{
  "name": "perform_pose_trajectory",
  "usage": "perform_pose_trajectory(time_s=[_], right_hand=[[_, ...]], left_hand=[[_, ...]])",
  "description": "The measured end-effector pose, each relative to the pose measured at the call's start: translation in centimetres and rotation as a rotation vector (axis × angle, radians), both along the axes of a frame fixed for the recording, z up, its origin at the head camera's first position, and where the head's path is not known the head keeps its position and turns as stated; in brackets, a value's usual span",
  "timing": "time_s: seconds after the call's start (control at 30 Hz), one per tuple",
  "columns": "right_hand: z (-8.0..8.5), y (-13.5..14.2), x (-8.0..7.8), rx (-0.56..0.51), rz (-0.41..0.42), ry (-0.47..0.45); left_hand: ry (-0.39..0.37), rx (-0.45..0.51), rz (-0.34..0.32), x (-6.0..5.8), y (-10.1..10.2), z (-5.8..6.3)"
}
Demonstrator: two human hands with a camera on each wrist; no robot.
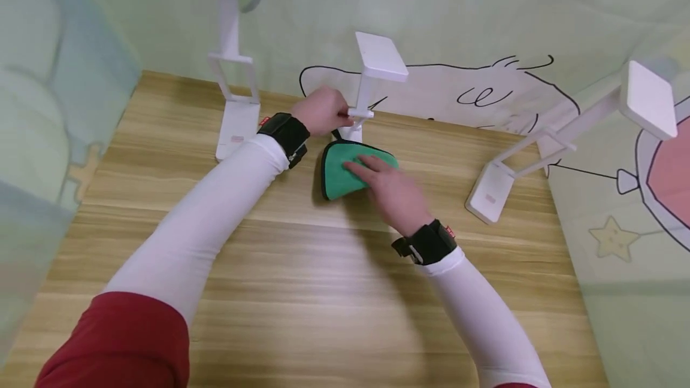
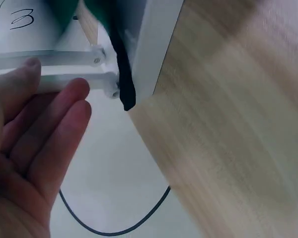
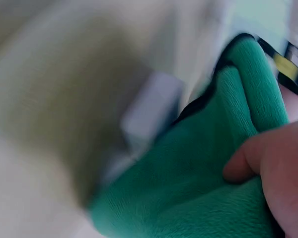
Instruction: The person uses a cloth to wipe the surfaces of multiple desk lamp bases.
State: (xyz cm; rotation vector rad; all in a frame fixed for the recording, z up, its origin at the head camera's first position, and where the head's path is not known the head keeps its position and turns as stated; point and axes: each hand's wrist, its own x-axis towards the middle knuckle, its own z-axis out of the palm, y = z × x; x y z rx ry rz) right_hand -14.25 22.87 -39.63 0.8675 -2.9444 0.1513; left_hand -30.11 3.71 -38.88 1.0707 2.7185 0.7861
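A small white desk lamp (image 1: 381,55) stands at the back middle of the wooden table, its base partly behind a green cloth (image 1: 335,178) with black edging. My left hand (image 1: 321,111) holds the lamp's hinged arm between thumb and fingers; in the left wrist view the thumb lies along one of two parallel white bars (image 2: 64,58). A black loop (image 2: 125,82) dangles beside that hinge. On the cloth in front of the lamp is my right hand (image 1: 399,193). The right wrist view shows its thumb (image 3: 246,161) pressed into the folded fabric, the other fingers hidden.
To the left stands another white desk lamp (image 1: 229,23), and a third white lamp (image 1: 489,193) is at the right. A printed wall covering (image 1: 474,23) rises behind the table (image 1: 302,292) and along both sides.
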Motion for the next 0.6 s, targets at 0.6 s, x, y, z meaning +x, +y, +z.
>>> perform_pose_trajectory(time_s=[0.6], right_hand=[[-2.9,-0.7,-4.1,-0.098,0.150,-0.213]], left_hand=[[0.092,0.024,-0.016,0.6,-0.1,-0.3]])
